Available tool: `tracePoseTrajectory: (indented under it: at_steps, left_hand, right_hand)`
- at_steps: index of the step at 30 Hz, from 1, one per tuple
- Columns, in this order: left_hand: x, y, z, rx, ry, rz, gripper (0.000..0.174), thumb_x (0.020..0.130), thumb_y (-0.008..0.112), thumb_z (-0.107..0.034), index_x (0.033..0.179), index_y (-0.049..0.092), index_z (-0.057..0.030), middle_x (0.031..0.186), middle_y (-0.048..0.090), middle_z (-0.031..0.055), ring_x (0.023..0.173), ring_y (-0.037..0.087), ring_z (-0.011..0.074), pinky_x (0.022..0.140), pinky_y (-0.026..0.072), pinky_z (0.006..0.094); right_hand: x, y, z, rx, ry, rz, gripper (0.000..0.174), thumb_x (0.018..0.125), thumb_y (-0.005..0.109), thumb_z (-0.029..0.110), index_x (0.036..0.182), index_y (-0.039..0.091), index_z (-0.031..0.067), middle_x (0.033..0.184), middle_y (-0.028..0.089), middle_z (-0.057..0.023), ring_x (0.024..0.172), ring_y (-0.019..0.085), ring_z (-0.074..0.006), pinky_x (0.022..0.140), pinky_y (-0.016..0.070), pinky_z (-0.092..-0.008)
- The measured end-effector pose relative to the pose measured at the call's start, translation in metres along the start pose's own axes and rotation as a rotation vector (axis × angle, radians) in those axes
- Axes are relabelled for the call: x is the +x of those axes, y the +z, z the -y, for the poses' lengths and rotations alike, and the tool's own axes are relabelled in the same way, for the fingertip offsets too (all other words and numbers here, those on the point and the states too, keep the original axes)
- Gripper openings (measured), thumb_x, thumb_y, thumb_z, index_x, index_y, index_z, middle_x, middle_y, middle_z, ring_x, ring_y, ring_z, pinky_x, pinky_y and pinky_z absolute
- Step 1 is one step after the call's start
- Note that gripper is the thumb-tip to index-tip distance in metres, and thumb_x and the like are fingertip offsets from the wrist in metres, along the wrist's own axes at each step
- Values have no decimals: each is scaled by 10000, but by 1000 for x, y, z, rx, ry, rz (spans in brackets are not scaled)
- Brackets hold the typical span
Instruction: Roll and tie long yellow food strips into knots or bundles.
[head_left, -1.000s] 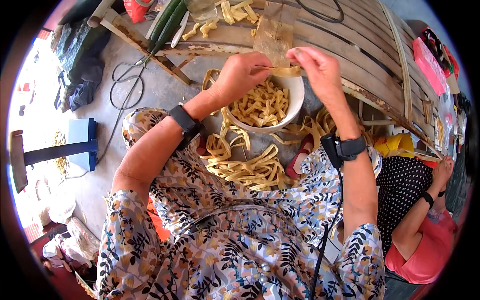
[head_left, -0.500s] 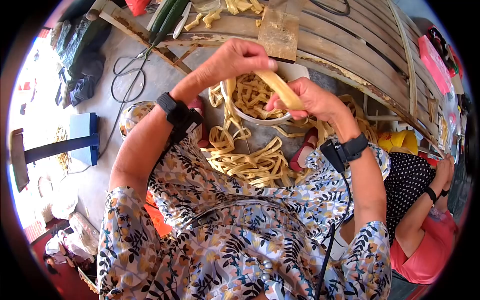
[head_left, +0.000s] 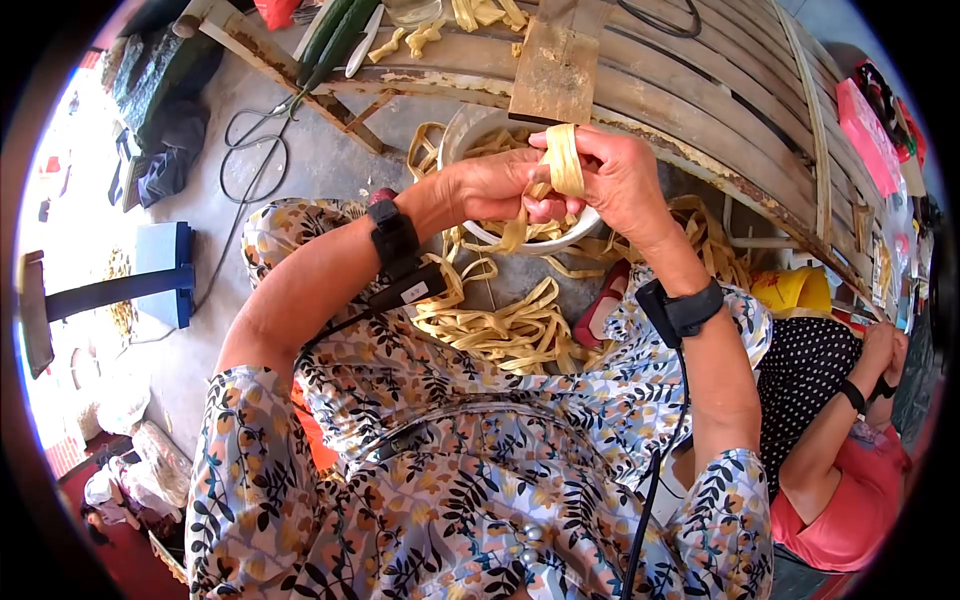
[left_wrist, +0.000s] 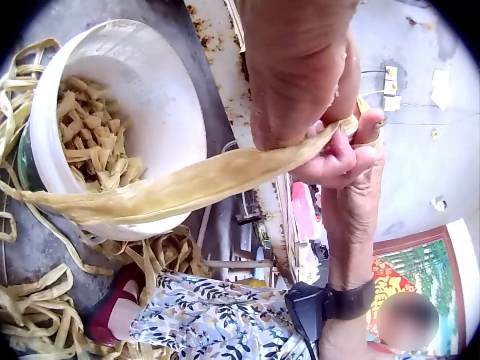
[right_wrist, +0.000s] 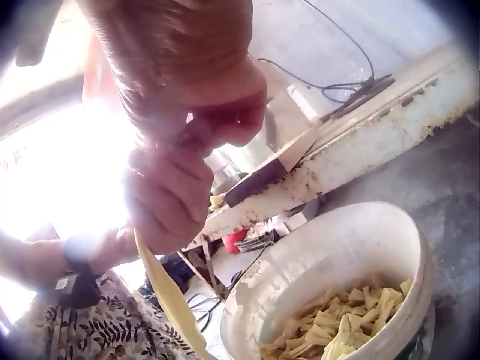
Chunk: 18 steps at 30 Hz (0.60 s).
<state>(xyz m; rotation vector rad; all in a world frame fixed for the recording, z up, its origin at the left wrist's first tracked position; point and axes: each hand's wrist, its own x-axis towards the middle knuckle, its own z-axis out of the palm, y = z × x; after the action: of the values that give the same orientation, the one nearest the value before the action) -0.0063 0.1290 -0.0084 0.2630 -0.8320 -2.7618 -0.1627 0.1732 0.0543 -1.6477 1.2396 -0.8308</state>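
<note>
A long pale yellow strip (head_left: 566, 158) is looped round the fingers of my right hand (head_left: 615, 175), just above a white bowl (head_left: 462, 128) of knotted strip pieces. My left hand (head_left: 497, 185) meets the right and pinches the strip's lower part. In the left wrist view the strip (left_wrist: 187, 187) stretches taut from both hands across the bowl (left_wrist: 161, 97). In the right wrist view the left hand (right_wrist: 165, 202) grips the strip (right_wrist: 171, 300) under the right hand (right_wrist: 187, 67), beside the bowl (right_wrist: 337, 255).
A heap of loose yellow strips (head_left: 500, 330) lies on the concrete floor below the bowl. A slatted wooden platform (head_left: 700, 90) with a wooden block (head_left: 555, 70) runs behind it. Another person (head_left: 830, 430) sits at the right. A blue scale (head_left: 160, 280) stands at the left.
The strip was first stretched flat between both hands, then swung down over the bowl. Now it is wound round my right fingers and my left hand has closed in against them.
</note>
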Motion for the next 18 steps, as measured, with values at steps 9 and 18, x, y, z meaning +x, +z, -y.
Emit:
tracePoseTrajectory:
  at_steps: [9,18]
  left_hand:
    - [3,29,-15,495,416,-768,186,872,509,-123,962,568,28,790,582,26,591,512,69,559,438,180]
    - [-5,32,-16,885,410,-720,247,882,514,-204,963,560,25,740,582,28,616,562,70,549,462,195]
  right_hand:
    - [13,3,-16,-537,-291,-482,211,689,664,187,870,658,78,751,605,-72,630,549,-242,585,448,-314]
    - [27,-6,-36,64,178,-76,166,744,641,175,743,644,10,529,529,-33,480,472,-76,472,404,-267]
